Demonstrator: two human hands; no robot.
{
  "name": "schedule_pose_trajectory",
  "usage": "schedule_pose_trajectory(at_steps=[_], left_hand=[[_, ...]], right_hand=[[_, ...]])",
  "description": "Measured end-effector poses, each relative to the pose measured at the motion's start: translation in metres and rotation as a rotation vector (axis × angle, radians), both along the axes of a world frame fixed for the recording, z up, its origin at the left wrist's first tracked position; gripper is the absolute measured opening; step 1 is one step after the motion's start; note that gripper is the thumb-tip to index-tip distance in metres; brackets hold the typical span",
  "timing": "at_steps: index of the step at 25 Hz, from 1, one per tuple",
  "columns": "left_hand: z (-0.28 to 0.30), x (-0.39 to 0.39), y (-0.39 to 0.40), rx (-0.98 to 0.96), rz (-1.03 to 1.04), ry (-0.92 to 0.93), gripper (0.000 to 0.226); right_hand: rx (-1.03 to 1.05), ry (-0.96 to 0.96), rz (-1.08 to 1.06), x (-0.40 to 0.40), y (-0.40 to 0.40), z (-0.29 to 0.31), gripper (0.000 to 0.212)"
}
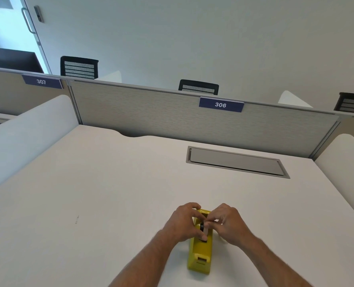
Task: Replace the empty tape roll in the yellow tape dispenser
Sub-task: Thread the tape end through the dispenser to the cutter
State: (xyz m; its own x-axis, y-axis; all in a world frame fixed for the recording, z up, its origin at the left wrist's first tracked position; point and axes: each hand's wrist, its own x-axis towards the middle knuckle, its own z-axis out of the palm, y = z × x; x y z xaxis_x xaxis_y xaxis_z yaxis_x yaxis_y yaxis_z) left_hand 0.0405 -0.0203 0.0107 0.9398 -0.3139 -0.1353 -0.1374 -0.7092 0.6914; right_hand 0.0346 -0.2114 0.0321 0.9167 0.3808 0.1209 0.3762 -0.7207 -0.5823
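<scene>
The dispenser [200, 251] is sitting on the white counter [109, 193], near its front edge and right below the person, its long axis running away from them so both hands are meeting over its open well. The left hand [181, 223] is cupping the dispenser's left side, seemingly bracing it against sliding. The right hand [226, 223] is coming in from the other side, its fingertips [210, 221] pinching narrowly at the roll [204, 229] in the well, probably lifting it out or seating it; which one, I cannot tell. The dispenser is looking blocky and mustard-yellow, with a slotted cutter end facing the person. The roll is showing only as a dark hub with a pale band beside it, mostly hidden by fingers.
</scene>
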Motion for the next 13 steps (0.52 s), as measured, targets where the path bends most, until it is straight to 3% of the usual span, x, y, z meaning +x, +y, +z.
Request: schedule_pose_trajectory(at_steps=[13], left_hand=[[-0.0002, 0.0011, 0.0001, 0.001, 0.006, 0.009, 0.062]], right_hand=[[-0.021, -0.043, -0.029, -0.0053, 0.0054, -0.0025, 0.007]])
